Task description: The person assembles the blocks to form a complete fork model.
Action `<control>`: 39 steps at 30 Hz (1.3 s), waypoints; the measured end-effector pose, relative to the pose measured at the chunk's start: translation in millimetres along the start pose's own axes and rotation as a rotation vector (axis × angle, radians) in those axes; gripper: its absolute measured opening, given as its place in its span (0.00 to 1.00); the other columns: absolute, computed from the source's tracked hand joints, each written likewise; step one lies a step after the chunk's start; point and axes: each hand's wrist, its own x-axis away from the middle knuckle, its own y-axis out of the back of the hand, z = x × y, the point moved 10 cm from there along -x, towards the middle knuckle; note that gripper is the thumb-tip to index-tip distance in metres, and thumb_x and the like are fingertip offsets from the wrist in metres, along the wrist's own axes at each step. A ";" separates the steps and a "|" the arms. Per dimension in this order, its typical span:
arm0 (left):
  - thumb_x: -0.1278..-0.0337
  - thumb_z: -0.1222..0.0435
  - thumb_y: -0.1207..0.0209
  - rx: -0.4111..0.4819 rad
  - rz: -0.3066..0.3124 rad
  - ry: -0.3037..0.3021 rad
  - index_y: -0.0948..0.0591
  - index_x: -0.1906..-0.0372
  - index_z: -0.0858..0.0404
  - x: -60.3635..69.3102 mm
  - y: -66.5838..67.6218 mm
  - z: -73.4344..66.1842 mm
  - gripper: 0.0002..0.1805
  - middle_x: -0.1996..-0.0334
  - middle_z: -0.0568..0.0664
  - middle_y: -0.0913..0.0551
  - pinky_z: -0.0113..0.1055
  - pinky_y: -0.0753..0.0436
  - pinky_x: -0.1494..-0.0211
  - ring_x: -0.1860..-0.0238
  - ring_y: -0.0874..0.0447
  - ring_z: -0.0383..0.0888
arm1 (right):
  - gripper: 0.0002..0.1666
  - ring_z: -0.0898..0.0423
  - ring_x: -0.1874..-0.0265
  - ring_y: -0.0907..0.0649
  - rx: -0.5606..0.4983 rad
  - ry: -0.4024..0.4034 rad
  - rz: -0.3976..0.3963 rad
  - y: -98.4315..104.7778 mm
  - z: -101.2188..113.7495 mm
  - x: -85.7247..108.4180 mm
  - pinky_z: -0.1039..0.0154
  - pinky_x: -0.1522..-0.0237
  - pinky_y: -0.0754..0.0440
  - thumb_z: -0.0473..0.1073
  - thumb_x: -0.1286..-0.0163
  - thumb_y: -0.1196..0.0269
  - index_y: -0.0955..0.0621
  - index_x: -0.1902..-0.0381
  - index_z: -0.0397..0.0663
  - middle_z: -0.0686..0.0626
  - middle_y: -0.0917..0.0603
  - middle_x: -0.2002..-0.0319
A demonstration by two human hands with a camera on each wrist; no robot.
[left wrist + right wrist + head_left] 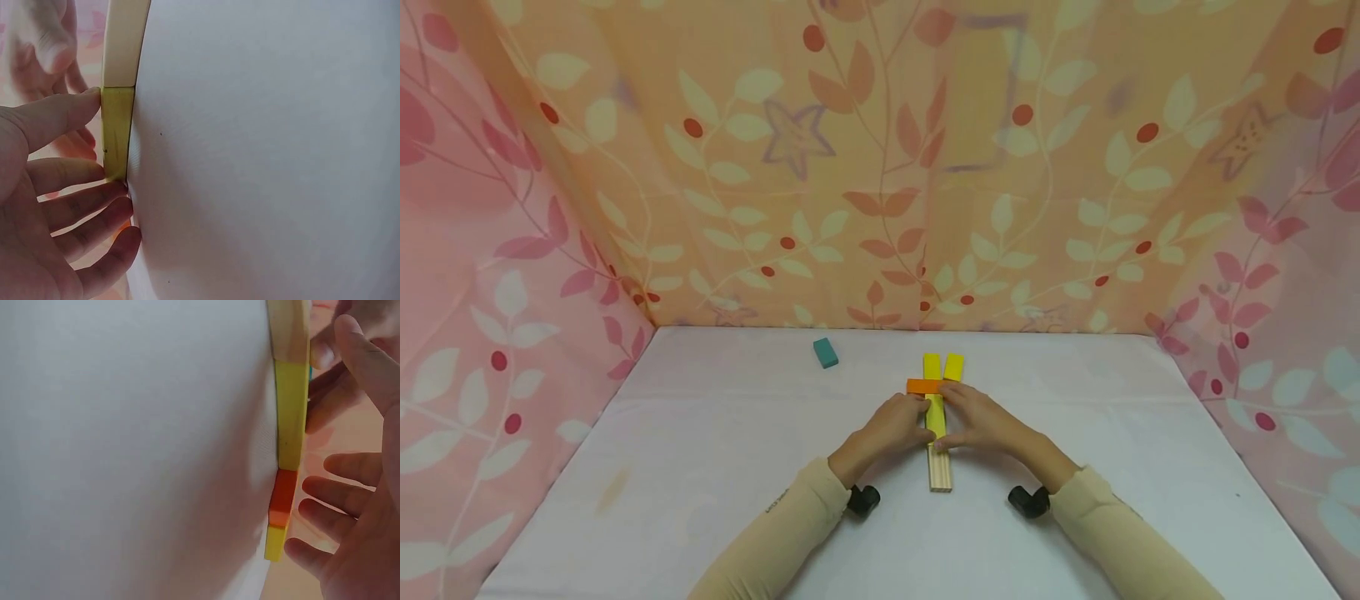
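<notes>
A yellow block [936, 418] lies flat between the two hands, end to end with a plain wooden block [940, 470]. An orange block [923, 387] lies crosswise at its far end. My left hand [895, 423] touches the yellow block's left side; in the left wrist view the thumb [72, 112] rests near the joint with the wooden block, and the fingers lie extended along the side. My right hand [985, 419] is on the other side, fingers spread and extended; in the right wrist view its fingers [337, 494] stand apart from the blocks.
Beyond the orange block lie two yellow blocks, one in line [932, 366] and one beside it [954, 367]. A teal block [825, 352] lies farther left on the white tabletop [700, 467]. Patterned cloth [880, 208] hangs at the back and sides.
</notes>
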 end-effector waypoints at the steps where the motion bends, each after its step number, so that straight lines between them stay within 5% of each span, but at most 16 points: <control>1: 0.47 0.54 0.31 0.001 0.000 -0.001 0.21 0.40 0.61 0.1 0.0 -0.3 0.30 0.46 0.49 0.16 0.39 0.22 0.41 0.50 0.21 0.45 | 0.60 0.38 0.31 0.32 0.005 0.009 0.003 -1.2 1.0 0.4 0.41 0.32 0.32 0.68 0.51 0.28 0.32 0.31 0.36 0.36 0.33 0.30; 9: 0.47 0.56 0.31 -0.012 -0.012 -0.051 0.17 0.49 0.61 -0.2 0.9 -3.6 0.22 0.64 0.46 0.15 0.34 0.24 0.54 0.63 0.25 0.42 | 0.61 0.39 0.31 0.32 0.081 0.059 0.005 -8.1 6.1 3.8 0.42 0.33 0.31 0.71 0.51 0.30 0.33 0.31 0.35 0.37 0.34 0.29; 21: 0.43 0.58 0.34 0.012 -0.004 -0.027 0.22 0.38 0.63 -1.0 0.8 -0.1 0.27 0.43 0.51 0.17 0.43 0.24 0.37 0.45 0.20 0.49 | 0.59 0.37 0.30 0.33 0.086 0.051 0.023 -7.8 9.3 5.8 0.42 0.33 0.32 0.69 0.49 0.30 0.32 0.32 0.33 0.36 0.35 0.29; 32: 0.45 0.58 0.32 0.204 0.029 0.067 0.23 0.38 0.63 -3.9 -2.6 13.5 0.30 0.40 0.53 0.20 0.47 0.28 0.31 0.38 0.25 0.50 | 0.59 0.39 0.30 0.33 0.090 0.021 0.038 -9.8 4.6 6.0 0.42 0.33 0.31 0.71 0.49 0.31 0.32 0.32 0.35 0.38 0.36 0.28; 39: 0.44 0.57 0.33 0.384 0.044 0.104 0.20 0.41 0.61 -5.5 1.8 32.6 0.25 0.51 0.52 0.17 0.44 0.20 0.44 0.53 0.22 0.47 | 0.59 0.40 0.28 0.35 0.045 -0.036 0.071 -13.3 0.7 5.6 0.41 0.32 0.32 0.71 0.49 0.31 0.34 0.29 0.40 0.41 0.37 0.27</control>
